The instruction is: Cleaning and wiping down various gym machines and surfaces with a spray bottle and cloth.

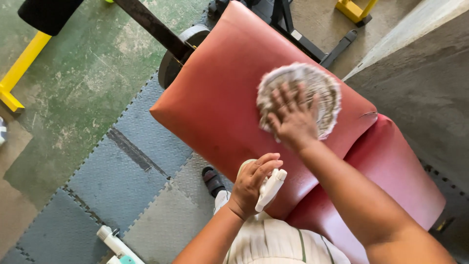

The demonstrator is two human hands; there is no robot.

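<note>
Worn green concrete floor (93, 73) meets grey interlocking mats (122, 186) left of the hands; yellow steel frames (19, 68) stand at the far left and top, a grey concrete slab (420, 73) to the right, in daylight.

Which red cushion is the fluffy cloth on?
The bigger, lighter red cushion, farther from the person. The right hand presses the cloth there; the darker red cushion is bare.
</note>
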